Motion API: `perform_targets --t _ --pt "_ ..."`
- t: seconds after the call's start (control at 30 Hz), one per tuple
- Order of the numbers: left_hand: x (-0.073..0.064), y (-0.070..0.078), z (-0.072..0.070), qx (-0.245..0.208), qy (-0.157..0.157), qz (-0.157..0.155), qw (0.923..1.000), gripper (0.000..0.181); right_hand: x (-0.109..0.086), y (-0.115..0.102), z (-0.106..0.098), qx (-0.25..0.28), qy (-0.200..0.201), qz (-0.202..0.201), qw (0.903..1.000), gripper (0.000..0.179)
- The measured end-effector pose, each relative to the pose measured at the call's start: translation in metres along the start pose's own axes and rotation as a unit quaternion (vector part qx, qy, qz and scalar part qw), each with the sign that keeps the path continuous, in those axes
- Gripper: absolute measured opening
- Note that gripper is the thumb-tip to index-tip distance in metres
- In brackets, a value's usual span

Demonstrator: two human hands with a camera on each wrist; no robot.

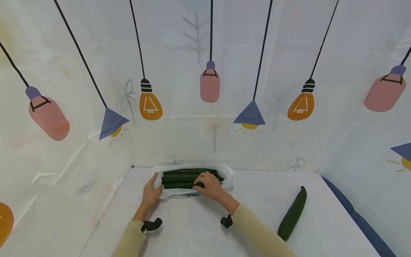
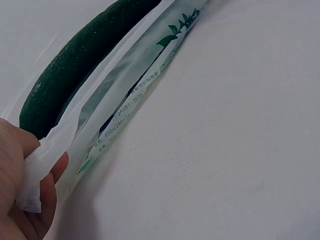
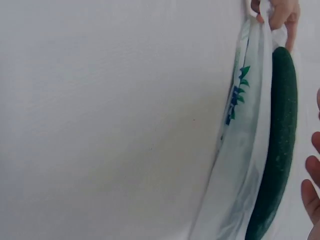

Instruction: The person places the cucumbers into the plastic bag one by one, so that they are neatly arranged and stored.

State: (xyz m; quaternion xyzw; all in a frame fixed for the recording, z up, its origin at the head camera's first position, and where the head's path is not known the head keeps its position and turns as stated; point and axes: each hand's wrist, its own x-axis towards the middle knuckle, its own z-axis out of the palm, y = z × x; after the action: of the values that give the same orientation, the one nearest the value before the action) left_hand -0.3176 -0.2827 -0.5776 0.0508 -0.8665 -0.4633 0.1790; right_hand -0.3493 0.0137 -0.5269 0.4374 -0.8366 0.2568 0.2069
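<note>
Several dark green cucumbers lie side by side in a white plastic bag near the back of the table. My left hand is at the bag's left end. In the left wrist view, its thumb and fingers pinch the white edge of the bag, close by the tip of a cucumber. My right hand is over the cucumbers' right part. The right wrist view shows its fingers loosely bent and spread, with a gap between their tips and the nearest cucumber. Green print marks the bag's front.
A separate cucumber lies on the white table to the right of my right forearm. A white wall sheet printed with hanging lamps rises behind the table and on both sides. Blue material shows past the right table edge.
</note>
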Motion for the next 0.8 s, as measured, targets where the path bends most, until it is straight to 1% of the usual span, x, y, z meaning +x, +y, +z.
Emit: perform_targets --t 0.23,0.3,0.43,0.63,0.8 --pt "0.000 0.000 0.001 0.002 -0.016 0.000 0.9999 0.066 -0.018 -0.010 -0.025 0.010 -0.051 -0.002 0.9987 0.011" --pt "0.000 0.000 0.000 0.005 -0.016 0.002 0.9999 0.066 -0.022 -0.011 -0.032 0.009 -0.064 -0.003 0.9979 0.011" --pt "-0.001 0.001 -0.002 0.006 -0.019 -0.004 0.9998 0.066 -0.032 -0.013 -0.045 0.015 -0.087 -0.004 0.9961 0.011" --pt "-0.001 0.000 0.000 0.006 -0.027 -0.016 0.9995 0.068 -0.053 -0.012 -0.067 0.010 -0.115 0.018 0.9932 0.010" --pt "0.000 0.001 0.003 0.000 -0.032 -0.020 0.9993 0.068 -0.072 -0.008 -0.088 0.007 -0.125 0.036 0.9914 0.008"
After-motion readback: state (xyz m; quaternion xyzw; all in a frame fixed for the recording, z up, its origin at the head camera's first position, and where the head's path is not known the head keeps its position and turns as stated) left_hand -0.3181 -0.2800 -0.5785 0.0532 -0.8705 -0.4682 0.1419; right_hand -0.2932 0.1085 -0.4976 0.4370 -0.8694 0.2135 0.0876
